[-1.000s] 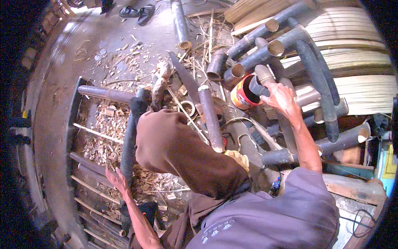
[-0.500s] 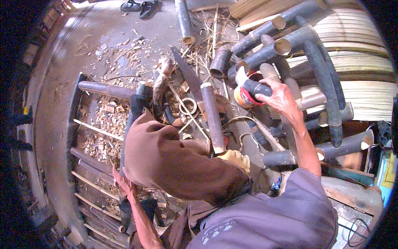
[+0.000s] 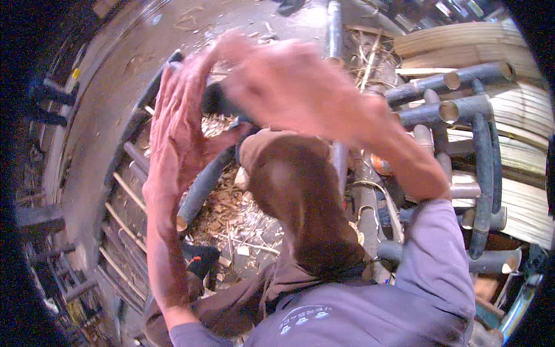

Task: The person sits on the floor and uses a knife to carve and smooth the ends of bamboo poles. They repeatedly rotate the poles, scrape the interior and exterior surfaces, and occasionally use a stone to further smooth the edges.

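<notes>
My left hand (image 3: pixel 176 121) is raised over the bamboo frame, fingers stretched out and thumb apart. Blurred by motion, my right hand (image 3: pixel 289 84) reaches across from the right; its fingers cannot be made out clearly. A short dark cylinder (image 3: pixel 218 99) shows between the two hands, and I cannot tell whether the right hand holds it. Below my left thumb a dark bamboo pole (image 3: pixel 203 188) slants beside my trousered knee (image 3: pixel 289 179). The orange-sided can (image 3: pixel 380 165) shows only in part beside my right forearm.
Jointed bamboo frames (image 3: pixel 480 162) and stacks of pale split strips (image 3: pixel 514 115) fill the right side. Wood chips (image 3: pixel 225 211) litter the floor under my legs. On the left lies a ladder-like bamboo frame (image 3: pixel 124 191). A bamboo pole (image 3: pixel 334 32) lies at the back.
My right hand has left the can and swung left across my knee. My left hand has lifted from the frame's rail and moved farther forward. The view has shifted left.
</notes>
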The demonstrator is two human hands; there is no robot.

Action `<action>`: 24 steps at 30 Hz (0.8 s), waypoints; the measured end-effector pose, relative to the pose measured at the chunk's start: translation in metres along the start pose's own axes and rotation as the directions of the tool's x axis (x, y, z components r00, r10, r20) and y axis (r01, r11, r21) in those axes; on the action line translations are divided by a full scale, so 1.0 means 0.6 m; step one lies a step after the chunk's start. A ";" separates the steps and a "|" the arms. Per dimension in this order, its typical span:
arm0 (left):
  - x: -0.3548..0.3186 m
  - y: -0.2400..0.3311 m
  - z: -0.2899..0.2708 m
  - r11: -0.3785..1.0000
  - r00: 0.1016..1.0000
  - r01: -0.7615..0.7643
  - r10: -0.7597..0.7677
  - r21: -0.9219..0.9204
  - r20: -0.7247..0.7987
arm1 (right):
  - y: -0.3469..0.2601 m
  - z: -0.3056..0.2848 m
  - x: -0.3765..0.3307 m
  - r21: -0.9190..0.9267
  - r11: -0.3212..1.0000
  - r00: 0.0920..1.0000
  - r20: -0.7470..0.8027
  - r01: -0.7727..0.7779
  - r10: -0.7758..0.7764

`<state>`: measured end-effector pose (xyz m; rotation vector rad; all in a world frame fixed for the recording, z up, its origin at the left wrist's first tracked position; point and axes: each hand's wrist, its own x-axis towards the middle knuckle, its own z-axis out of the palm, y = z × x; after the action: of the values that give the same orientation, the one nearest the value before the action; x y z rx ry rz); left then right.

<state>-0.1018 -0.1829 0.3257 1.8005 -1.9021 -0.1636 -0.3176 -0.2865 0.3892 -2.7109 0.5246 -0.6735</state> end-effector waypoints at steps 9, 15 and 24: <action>-0.176 -0.200 0.065 0.882 0.863 0.435 -0.466 -0.184 -0.196 | 0.274 0.237 -0.255 0.264 0.813 0.790 -0.215 -0.519 0.574; -0.207 -0.248 0.086 0.487 0.571 0.670 -0.820 -0.560 -0.029 | 0.317 0.474 -0.286 0.299 0.732 0.752 -0.063 -0.613 0.656; -0.188 -0.297 0.166 0.617 0.464 0.616 -0.786 -0.489 -0.408 | 0.396 0.544 -0.239 0.102 0.644 0.647 -0.005 -0.758 0.762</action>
<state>0.0132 -0.1198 0.1327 2.0189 -0.5539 -0.1176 -0.3386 -0.3746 -0.0296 -2.0628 1.4911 -0.4851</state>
